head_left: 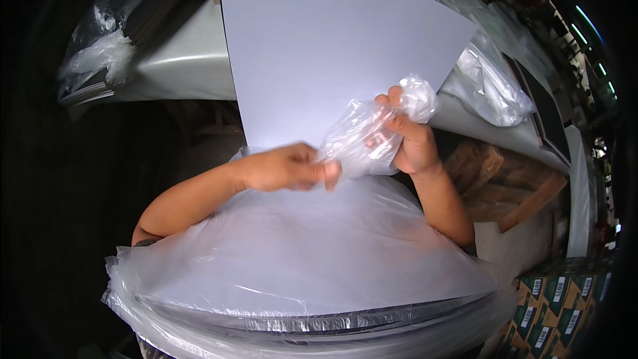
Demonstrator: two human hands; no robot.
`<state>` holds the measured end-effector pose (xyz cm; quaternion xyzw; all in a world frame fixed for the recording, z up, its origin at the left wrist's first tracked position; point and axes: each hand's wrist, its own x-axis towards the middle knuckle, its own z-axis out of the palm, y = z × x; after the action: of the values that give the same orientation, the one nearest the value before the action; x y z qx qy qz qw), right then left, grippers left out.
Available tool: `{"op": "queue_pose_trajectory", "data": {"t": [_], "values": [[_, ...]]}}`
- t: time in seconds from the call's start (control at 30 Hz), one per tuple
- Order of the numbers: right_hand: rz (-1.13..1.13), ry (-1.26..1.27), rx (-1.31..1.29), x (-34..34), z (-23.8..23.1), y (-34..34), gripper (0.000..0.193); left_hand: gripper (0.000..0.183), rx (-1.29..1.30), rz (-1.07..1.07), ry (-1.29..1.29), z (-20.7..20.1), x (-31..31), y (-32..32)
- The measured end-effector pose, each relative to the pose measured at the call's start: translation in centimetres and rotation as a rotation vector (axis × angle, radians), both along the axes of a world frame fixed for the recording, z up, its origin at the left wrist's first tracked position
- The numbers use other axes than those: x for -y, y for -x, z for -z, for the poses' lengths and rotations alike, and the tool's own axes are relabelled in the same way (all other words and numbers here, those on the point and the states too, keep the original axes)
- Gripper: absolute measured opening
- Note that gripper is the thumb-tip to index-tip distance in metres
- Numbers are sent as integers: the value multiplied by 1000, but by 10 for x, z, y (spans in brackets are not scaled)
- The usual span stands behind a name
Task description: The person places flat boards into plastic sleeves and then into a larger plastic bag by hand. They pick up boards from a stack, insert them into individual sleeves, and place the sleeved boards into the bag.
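Observation:
A bunched piece of clear plastic film (355, 134) is stretched between my hands, above the middle of a large white sheet (319, 46). My right hand (413, 143) is closed round the gathered film, and a crumpled wad of it sticks out past the fingers. Lower and to the left, my left hand (292, 167) pinches the film's other end; its fingertips are somewhat blurred. Below my hands, closest to me, lies a broad clear plastic wrap (299, 246) over pale flat material with layered edges. The film hides part of the right fingers.
A pale work surface (183, 50) runs behind the sheet. Crumpled clear plastic lies on it at left (103, 56) and at right (495, 86). A dark panel (541, 110) leans at the right. Beneath are brown wooden pieces (505, 179), with stacked green-and-brown boxes (555, 309) lower right.

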<state>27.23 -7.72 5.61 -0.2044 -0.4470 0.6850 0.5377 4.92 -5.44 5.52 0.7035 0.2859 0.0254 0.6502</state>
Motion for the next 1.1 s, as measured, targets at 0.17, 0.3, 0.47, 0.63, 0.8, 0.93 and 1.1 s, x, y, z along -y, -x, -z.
{"op": "queue_pose_trajectory", "data": {"t": [0.17, 0.3, 0.47, 0.63, 0.8, 0.93, 1.1], "values": [[81, -391, 876, 18, -20, -47, 27, 25, 652, -84, 117, -10, -44, 34], [167, -12, 107, 12, -25, -89, 27, 32, 149, 16, -298, 21, -15, 21], [325, -11, 373, 24, -10, -98, 16, 44, 574, -384, -138, -34, -43, 61], [233, -217, 98, 2, -6, -98, 11, 28, -205, 219, -177, -34, -40, 62], [9, -64, 91, 10, 5, -130, 16, 30, 717, -452, -109, -26, -55, 98], [214, -86, 564, 14, 22, -119, 18, 43, 1129, -45, 570, -2, -83, 107], [469, 171, -269, 2, 17, -129, 29, 35, -42, 340, -333, 23, -61, 89]]}}
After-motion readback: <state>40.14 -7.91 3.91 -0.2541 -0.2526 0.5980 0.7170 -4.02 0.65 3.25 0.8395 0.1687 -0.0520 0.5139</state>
